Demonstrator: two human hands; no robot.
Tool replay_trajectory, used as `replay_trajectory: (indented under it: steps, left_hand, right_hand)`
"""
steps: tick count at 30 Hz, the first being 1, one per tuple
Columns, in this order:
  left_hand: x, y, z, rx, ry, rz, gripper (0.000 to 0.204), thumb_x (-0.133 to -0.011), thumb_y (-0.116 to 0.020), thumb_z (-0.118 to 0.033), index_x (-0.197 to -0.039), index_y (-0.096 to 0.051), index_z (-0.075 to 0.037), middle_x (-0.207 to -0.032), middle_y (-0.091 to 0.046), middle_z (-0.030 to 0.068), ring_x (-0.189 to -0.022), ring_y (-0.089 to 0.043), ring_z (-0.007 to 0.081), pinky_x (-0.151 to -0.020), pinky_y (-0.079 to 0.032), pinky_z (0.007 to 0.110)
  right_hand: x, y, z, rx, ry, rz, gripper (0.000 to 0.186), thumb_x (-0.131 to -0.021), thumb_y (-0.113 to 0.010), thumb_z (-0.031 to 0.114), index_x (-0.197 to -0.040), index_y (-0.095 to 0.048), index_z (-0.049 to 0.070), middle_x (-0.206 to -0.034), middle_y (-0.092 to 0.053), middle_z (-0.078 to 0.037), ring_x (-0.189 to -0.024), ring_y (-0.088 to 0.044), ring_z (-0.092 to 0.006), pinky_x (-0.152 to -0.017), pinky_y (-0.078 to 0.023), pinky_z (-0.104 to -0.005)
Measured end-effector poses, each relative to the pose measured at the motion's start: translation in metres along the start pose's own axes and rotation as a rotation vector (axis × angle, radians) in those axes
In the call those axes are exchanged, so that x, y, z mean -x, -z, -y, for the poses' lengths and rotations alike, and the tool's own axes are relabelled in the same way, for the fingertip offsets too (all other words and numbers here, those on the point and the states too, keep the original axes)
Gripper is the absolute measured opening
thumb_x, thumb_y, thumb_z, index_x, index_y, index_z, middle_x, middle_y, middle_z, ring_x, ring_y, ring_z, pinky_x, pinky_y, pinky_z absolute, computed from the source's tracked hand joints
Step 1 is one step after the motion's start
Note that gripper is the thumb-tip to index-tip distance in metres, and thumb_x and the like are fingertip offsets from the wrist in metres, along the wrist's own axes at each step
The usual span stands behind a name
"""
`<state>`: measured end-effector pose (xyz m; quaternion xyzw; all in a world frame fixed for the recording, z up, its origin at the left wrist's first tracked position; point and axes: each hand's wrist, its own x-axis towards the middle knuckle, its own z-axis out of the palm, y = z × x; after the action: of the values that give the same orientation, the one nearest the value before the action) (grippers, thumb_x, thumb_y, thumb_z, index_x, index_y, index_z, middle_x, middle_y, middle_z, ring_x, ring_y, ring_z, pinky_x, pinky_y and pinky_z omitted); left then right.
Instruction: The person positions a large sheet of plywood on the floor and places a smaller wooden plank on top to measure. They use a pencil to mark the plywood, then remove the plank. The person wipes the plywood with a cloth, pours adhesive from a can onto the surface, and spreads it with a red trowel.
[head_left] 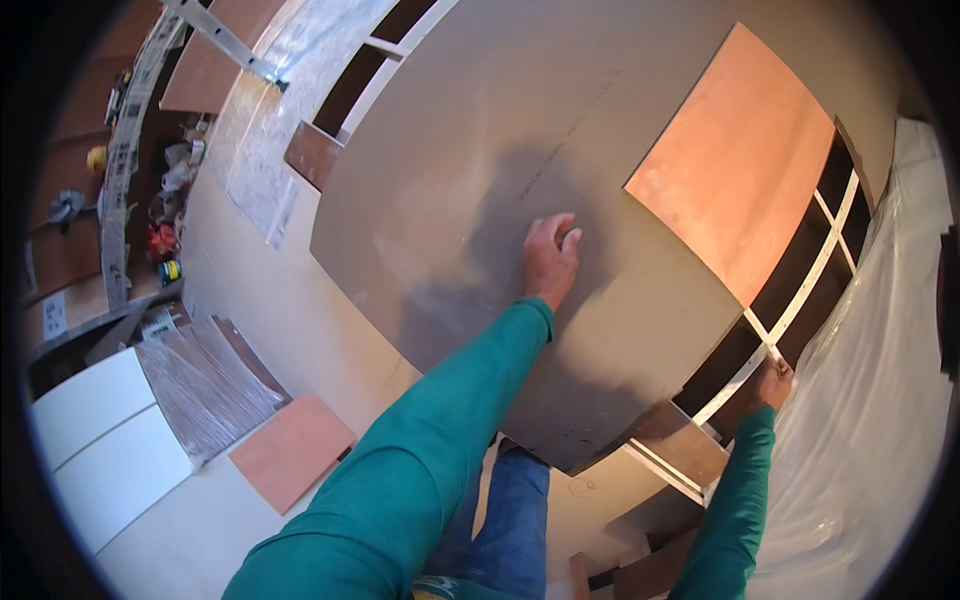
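Note:
My left hand (550,260) is closed over the large grey-brown board (410,230), with something small and dark perhaps between thumb and fingers; I cannot make it out. A faint dotted dark line runs on the board above this hand, and my shadow falls around it. An orange-tan panel (730,150) lies on the board's upper right. My right hand (775,385) is closed around a pale slatted strip (820,270) of the framework along the board's right edge, at a crossing of two strips.
Translucent plastic sheeting (860,430) hangs along the right. At the lower left lie white panels (115,470), wrapped boards (205,385) and a pink-tan panel (290,450). Tools and clutter (160,240) line the far left. A metal ladder-like rail (220,40) is at the upper left.

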<state>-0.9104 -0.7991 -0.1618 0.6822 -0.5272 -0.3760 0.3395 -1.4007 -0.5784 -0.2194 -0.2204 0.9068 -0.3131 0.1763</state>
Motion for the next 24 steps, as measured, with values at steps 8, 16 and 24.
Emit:
replay_trajectory:
  steps: [8,16,24]
  left_hand:
    - [-0.041,-0.018,0.023,-0.098,-0.083,-0.264,0.025,-0.088,-0.062,-0.006,-0.113,-0.066,-0.005,-0.107,-0.062,0.0143,-0.09,-0.063,0.034,-0.085,-0.051,0.042]
    - [-0.115,0.066,0.045,0.103,0.015,0.092,0.025,-0.092,-0.065,-0.012,-0.116,-0.071,-0.008,-0.105,-0.072,0.0111,-0.092,-0.067,0.0217,-0.084,-0.054,0.034]
    - [-0.143,0.018,0.026,-0.019,-0.047,0.542,0.037,-0.094,-0.067,-0.015,-0.13,-0.067,-0.015,-0.106,-0.059,-0.0013,-0.076,-0.051,0.006,-0.075,-0.049,0.024]
  right_hand:
    - [0.038,-0.086,0.133,-0.078,-0.019,0.221,0.065,-0.088,-0.073,0.049,-0.115,-0.062,-0.01,-0.104,-0.069,-0.013,-0.097,-0.063,-0.0201,-0.09,-0.049,-0.0325]
    - [0.046,-0.1,0.139,-0.063,-0.235,0.185,0.046,-0.087,-0.077,0.041,-0.106,-0.07,0.0,-0.085,-0.061,0.001,-0.078,-0.053,-0.0098,-0.073,-0.045,-0.0264]
    - [0.044,-0.116,0.14,-0.15,-0.113,0.001,0.044,-0.089,-0.076,0.024,-0.127,-0.067,0.003,-0.11,-0.072,-0.009,-0.097,-0.065,-0.0145,-0.09,-0.05,-0.0292]
